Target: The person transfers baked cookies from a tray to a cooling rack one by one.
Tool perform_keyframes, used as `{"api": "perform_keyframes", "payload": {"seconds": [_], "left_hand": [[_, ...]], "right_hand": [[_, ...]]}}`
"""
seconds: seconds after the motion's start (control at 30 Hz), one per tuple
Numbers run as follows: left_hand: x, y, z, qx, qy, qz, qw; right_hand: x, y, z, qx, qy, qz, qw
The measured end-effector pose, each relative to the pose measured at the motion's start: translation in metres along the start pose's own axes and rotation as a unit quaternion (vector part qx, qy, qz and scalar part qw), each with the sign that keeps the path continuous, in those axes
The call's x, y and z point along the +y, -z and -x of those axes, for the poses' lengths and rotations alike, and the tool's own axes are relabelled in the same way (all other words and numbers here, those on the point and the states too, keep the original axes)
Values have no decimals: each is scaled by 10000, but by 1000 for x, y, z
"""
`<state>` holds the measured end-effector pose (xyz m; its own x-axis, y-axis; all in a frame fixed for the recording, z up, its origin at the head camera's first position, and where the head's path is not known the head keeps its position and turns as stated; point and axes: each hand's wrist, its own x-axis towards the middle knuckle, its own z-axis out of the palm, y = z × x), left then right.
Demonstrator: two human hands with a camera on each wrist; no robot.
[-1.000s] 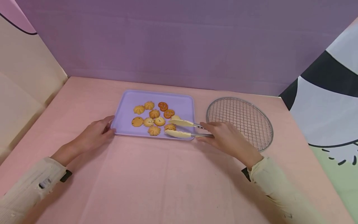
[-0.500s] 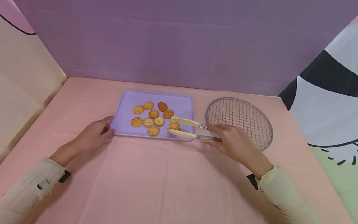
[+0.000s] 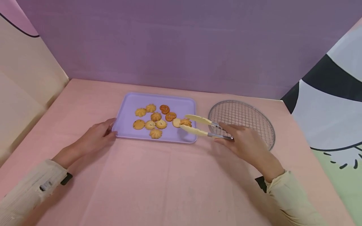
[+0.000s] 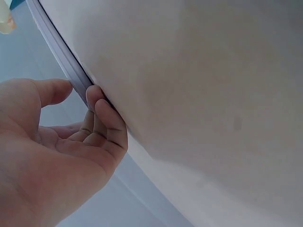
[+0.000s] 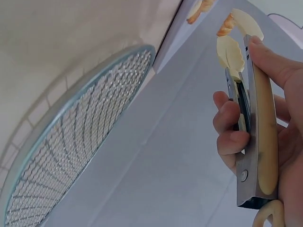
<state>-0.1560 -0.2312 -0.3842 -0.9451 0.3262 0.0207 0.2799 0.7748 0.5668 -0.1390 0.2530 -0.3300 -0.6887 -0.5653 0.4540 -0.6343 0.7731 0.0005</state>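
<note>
On the left, my left hand (image 3: 91, 139) pinches the left corner of a lilac tray (image 3: 179, 104). In the left wrist view the thumb lies on one side of the rim and curled fingers on the other. My right hand (image 3: 249, 145) grips cream-tipped metal tongs (image 3: 195, 130). Between the tongs' tips a ridged flower-shaped cookie (image 3: 185, 122) is held above the tray's right part, its shadow on the tray below. Several other cookies (image 3: 156, 133) lie on the tray, along with two brown pretzel-shaped ones (image 3: 170, 116). A pale round cookie (image 3: 176, 122) is just left of the held one.
Right of the tray lies a round wire rack (image 3: 240, 114), partly behind my right hand. Pink cloth (image 3: 141, 185) covers the table. A purple wall (image 3: 169, 47) stands at the back, with side panels left and right.
The tongs have closed on the flower-shaped cookie, lifted it, and carried it rightward with my right hand. My left hand stays at the tray's corner.
</note>
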Motion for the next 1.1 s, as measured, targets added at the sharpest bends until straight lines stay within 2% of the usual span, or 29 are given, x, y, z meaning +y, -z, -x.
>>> {"api": "perform_keyframes", "payload": {"seconds": [0.53,0.83,0.97,1.1], "left_hand": [[1,-3,-1,-29,-15,83,10000],[-3,-5,2,-19,-18,46,10000],[-4,-4,3,28,-16,89,10000],[-3,-2,2,63,-17,61,10000]], "right_hand": [[25,8,9,374,-145,215,9990],[40,8,6,158,-402,379,9983],[51,11,6,194,-462,504,9975],[61,17,7,246,-703,626,9953]]}}
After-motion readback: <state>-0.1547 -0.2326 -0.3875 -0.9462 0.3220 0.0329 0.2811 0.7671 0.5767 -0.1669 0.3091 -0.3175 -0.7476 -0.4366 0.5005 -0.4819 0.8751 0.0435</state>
